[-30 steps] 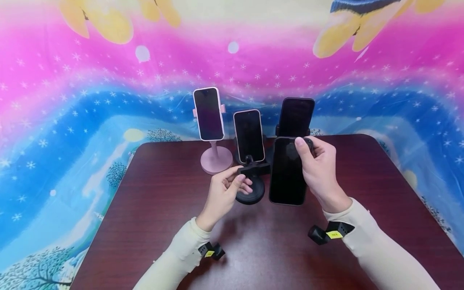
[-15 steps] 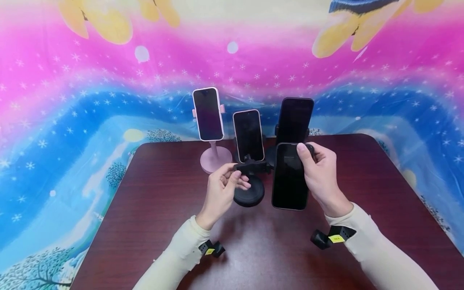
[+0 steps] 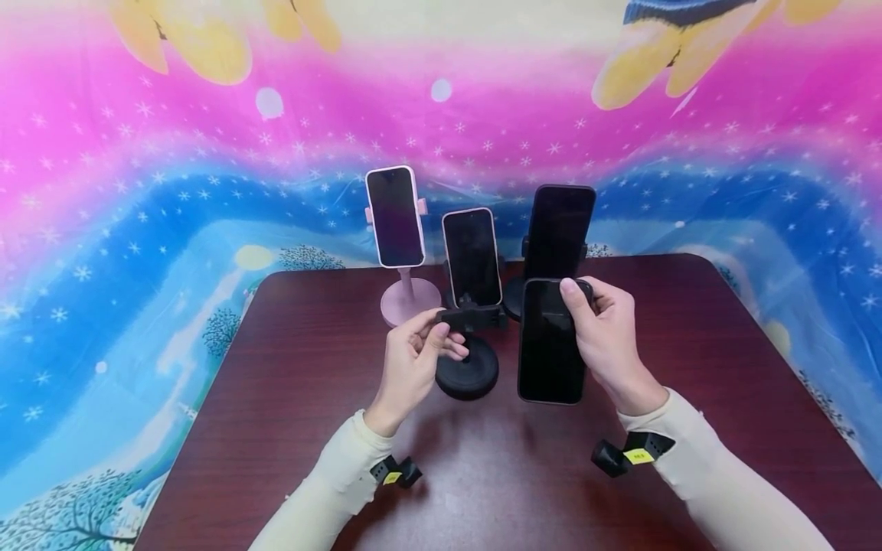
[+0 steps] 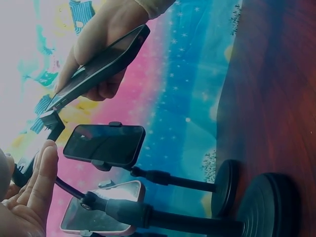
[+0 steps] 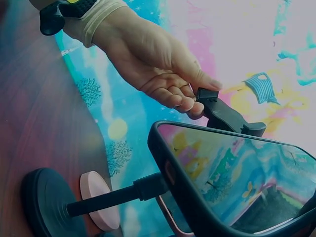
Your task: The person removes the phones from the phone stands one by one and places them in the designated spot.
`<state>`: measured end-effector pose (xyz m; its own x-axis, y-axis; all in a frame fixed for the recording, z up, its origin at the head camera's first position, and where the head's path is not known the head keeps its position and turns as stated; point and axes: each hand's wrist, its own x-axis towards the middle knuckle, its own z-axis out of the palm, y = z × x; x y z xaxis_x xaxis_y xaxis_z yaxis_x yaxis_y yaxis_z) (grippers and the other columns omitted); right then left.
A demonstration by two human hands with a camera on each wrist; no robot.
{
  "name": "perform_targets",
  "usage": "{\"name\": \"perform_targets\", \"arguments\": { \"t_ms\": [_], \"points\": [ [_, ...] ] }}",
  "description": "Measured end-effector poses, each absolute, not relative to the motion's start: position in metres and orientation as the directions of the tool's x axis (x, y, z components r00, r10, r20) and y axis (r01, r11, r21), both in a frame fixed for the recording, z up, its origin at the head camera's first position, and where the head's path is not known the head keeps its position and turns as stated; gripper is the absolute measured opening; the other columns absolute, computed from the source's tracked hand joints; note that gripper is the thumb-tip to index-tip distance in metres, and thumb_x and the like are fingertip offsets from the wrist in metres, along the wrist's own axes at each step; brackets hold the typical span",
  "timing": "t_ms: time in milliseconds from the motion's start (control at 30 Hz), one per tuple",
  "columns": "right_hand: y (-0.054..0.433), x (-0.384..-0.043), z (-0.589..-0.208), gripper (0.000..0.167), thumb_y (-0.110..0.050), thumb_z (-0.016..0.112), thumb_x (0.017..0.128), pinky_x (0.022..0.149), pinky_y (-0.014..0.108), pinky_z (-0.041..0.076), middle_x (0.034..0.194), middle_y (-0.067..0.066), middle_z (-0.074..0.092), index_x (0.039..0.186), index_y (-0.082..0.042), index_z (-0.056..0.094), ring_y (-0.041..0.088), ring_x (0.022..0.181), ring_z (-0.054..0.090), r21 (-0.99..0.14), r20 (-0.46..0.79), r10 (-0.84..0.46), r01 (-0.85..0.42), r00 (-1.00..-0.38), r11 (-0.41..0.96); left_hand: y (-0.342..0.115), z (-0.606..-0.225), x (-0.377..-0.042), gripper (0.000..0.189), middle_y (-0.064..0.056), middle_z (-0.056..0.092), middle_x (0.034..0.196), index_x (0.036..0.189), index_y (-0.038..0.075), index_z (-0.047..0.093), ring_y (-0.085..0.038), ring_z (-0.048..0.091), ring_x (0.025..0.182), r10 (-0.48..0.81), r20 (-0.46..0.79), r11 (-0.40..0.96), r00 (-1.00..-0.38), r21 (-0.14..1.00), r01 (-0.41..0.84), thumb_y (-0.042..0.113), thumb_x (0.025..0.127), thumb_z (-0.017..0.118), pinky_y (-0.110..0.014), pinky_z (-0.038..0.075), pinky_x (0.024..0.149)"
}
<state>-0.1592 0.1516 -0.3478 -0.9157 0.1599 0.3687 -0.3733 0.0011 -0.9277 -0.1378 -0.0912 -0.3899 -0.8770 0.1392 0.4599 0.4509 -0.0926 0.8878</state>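
Observation:
My left hand [image 3: 406, 363] pinches one end of the clamp [image 3: 472, 317] on a black phone stand, with thumb and fingertips. Below the clamp is the stand's round black base [image 3: 467, 371]; in the left wrist view its post [image 4: 182, 222] leads up to the clamp. No phone sits in this clamp. To the right of it, my right hand [image 3: 609, 337] holds a black phone [image 3: 550, 344] by its upper right side, thumb on the front, dark screen toward me. Phone and clamp stand apart in the head view. The fingers behind the phone are mostly hidden there.
Behind stand a pink stand [image 3: 411, 302] with a white-edged phone [image 3: 397, 216], a pink-edged phone [image 3: 472, 256] in a holder, and a black phone [image 3: 561, 229] on a black stand. All rest on a dark red-brown table [image 3: 310, 383] before a patterned cloth [image 3: 441, 138].
My left hand has drawn the black stand slightly left and toward me. My right hand has lowered the phone a little toward me. The phones behind have stayed put.

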Motion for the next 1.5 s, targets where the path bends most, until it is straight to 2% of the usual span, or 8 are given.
{"name": "perform_targets", "arguments": {
  "t_ms": [433, 767, 1067, 1200, 1400, 1500],
  "points": [
    [0.150, -0.156, -0.352, 0.033, -0.008, 0.060, 0.101, 0.052, 0.015, 0.049, 0.058, -0.009, 0.059, 0.068, -0.008, 0.064, 0.000, 0.056, 0.057, -0.932, 0.360, 0.148, -0.362, -0.921, 0.017, -0.097, -0.389, -0.133, 0.025, -0.039, 0.066, 0.087, 0.120, -0.012, 0.061, -0.007, 0.074, 0.073, 0.101, 0.489, -0.097, -0.866, 0.872, 0.481, 0.006, 0.103, 0.055, -0.036, 0.065, 0.072],
    [0.153, -0.152, -0.355, 0.036, -0.014, 0.060, 0.102, 0.050, 0.019, 0.047, 0.057, -0.006, 0.058, 0.069, -0.002, 0.060, 0.004, 0.055, 0.056, -0.938, 0.342, 0.125, -0.332, -0.931, 0.097, -0.104, -0.385, -0.128, 0.023, -0.040, 0.064, 0.084, 0.118, -0.015, 0.060, -0.007, 0.074, 0.070, 0.075, 0.509, -0.121, -0.858, 0.858, 0.499, 0.002, 0.103, 0.054, -0.036, 0.065, 0.069],
    [0.157, -0.150, -0.360, 0.035, -0.014, 0.060, 0.102, 0.050, 0.019, 0.046, 0.057, -0.007, 0.057, 0.071, 0.000, 0.061, 0.004, 0.055, 0.054, -0.938, 0.336, 0.124, -0.320, -0.934, 0.130, -0.115, -0.379, -0.124, 0.025, -0.040, 0.063, 0.084, 0.118, -0.013, 0.062, -0.008, 0.075, 0.071, 0.063, 0.521, -0.094, -0.851, 0.852, 0.515, 0.006, 0.103, 0.054, -0.038, 0.065, 0.068],
    [0.160, -0.149, -0.362, 0.032, -0.015, 0.060, 0.102, 0.050, 0.019, 0.047, 0.057, -0.007, 0.058, 0.072, -0.003, 0.065, 0.003, 0.054, 0.055, -0.942, 0.325, 0.130, -0.309, -0.937, 0.129, -0.120, -0.377, -0.122, 0.026, -0.032, 0.067, 0.083, 0.119, -0.014, 0.062, -0.009, 0.075, 0.070, 0.056, 0.528, -0.077, -0.847, 0.848, 0.524, 0.006, 0.104, 0.054, -0.039, 0.065, 0.068],
    [0.167, -0.149, -0.363, 0.031, -0.014, 0.060, 0.102, 0.051, 0.018, 0.049, 0.058, -0.008, 0.062, 0.074, -0.005, 0.068, 0.003, 0.054, 0.059, -0.941, 0.326, 0.141, -0.307, -0.935, 0.144, -0.130, -0.374, -0.120, 0.024, -0.003, 0.074, 0.083, 0.117, -0.015, 0.063, -0.008, 0.075, 0.069, 0.030, 0.546, -0.068, -0.837, 0.837, 0.543, 0.002, 0.103, 0.053, -0.036, 0.065, 0.066],
    [0.171, -0.150, -0.364, 0.034, -0.014, 0.060, 0.102, 0.049, 0.019, 0.046, 0.055, -0.009, 0.058, 0.071, -0.003, 0.065, 0.003, 0.052, 0.054, -0.934, 0.336, 0.147, -0.310, -0.930, 0.175, -0.136, -0.371, -0.119, 0.024, 0.003, 0.075, 0.083, 0.117, -0.016, 0.062, -0.007, 0.074, 0.068, 0.007, 0.551, -0.053, -0.834, 0.833, 0.550, 0.001, 0.103, 0.052, -0.035, 0.064, 0.065]
  ]
}}
